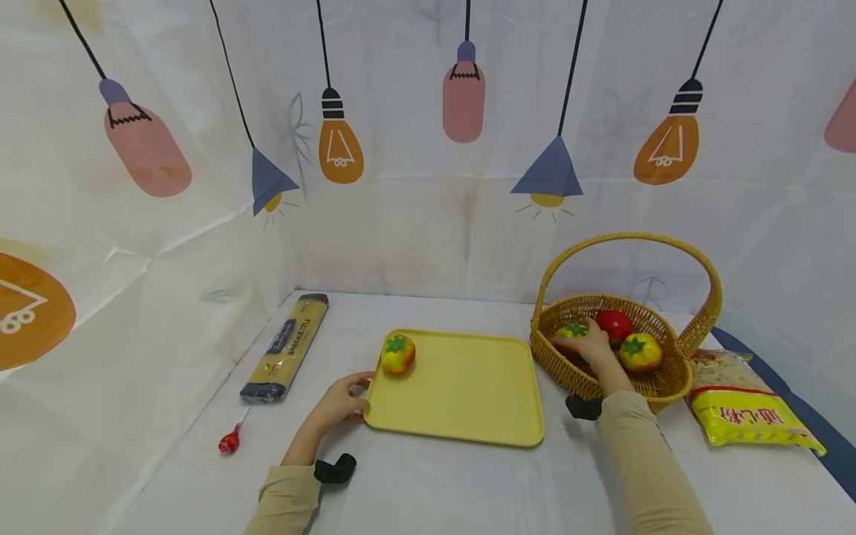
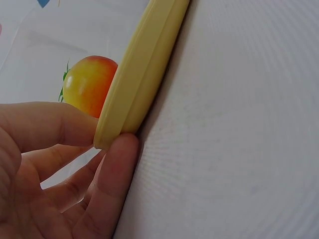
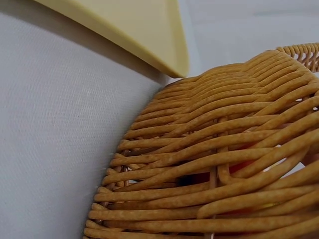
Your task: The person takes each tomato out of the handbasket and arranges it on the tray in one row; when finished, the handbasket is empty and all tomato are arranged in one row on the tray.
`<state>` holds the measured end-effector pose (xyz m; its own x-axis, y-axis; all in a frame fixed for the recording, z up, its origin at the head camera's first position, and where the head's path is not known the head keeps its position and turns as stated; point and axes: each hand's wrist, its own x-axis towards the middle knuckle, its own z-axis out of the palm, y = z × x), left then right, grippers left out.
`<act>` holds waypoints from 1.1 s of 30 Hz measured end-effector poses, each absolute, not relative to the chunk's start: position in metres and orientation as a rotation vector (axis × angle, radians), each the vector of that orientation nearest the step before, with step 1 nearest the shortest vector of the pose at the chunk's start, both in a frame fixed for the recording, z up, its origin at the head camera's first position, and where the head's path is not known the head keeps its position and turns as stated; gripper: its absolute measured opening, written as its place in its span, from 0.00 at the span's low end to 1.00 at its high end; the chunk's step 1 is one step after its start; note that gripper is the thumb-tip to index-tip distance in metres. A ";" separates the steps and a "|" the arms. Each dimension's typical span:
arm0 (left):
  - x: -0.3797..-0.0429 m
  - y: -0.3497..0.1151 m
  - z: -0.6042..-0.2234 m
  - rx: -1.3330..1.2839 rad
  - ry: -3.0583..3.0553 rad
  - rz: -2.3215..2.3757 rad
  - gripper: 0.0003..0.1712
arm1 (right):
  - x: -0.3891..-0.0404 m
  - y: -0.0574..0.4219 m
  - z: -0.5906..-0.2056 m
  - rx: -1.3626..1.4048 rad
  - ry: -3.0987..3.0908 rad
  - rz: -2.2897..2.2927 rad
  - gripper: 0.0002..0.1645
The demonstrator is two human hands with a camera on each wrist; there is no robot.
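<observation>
Behind your work hangs a white lamp-print backdrop [image 1: 414, 245], and below it spreads the white tablecloth [image 1: 435, 490]. On the cloth to your right stands the wicker basket [image 1: 558, 368], upright, its arched handle raised. Just beside it, in front of you, lies the flat yellow tray [image 1: 461, 386]. Past the basket's right side is a yellow macaroni bag [image 1: 749, 416]; well over to your left, a spaghetti packet [image 1: 287, 349] lies at a slant.

Your left hand [image 1: 341, 401] pinches the tray's left rim between thumb and finger, as your left wrist view shows close up. Your right hand [image 1: 591, 348] is down inside the basket, its fingers over the leftmost tomato-like fruit [image 1: 572, 330], which is yellow with a green top. You cannot tell whether they are pressed tight around it: your right wrist view shows mostly woven wall.

Also in the basket are a plain red fruit [image 1: 614, 325], towards the back, and a yellow-red fruit [image 1: 640, 353] to the right of your hand. A matching tray fruit [image 1: 398, 354] sits in the tray's far left corner. Smallest is the red-wrapped lollipop [image 1: 229, 443], near the spaghetti packet's lower end.
</observation>
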<state>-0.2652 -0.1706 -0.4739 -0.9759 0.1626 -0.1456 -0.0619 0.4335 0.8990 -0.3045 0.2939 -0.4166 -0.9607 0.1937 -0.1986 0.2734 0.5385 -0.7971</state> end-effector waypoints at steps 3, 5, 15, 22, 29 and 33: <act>-0.264 -0.171 -0.474 0.098 2.478 1.564 0.38 | -0.305 0.294 -0.418 0.413 2.675 -1.395 0.62; -0.263 -0.171 -0.474 0.099 2.475 1.562 0.38 | -0.304 0.295 -0.418 0.405 2.682 -1.385 0.62; -0.265 -0.171 -0.477 0.096 2.468 1.579 0.38 | -0.300 0.293 -0.420 0.380 2.804 -1.365 0.53; -0.257 -0.163 -0.467 0.064 2.514 1.573 0.37 | -0.302 0.291 -0.418 0.425 2.894 -1.475 0.51; -0.263 -0.170 -0.477 0.095 2.467 1.591 0.38 | -0.301 0.290 -0.415 0.467 2.917 -1.566 0.50; -0.265 -0.171 -0.479 0.095 2.472 1.579 0.38 | -0.299 0.290 -0.413 0.470 2.895 -1.624 0.50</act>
<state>-0.2652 -0.1713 -0.4787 -0.9767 0.1639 -0.1383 -0.0565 0.4252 0.9033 -0.2994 0.2899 -0.4129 -0.9389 0.3409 0.0466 0.1380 0.4972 -0.8566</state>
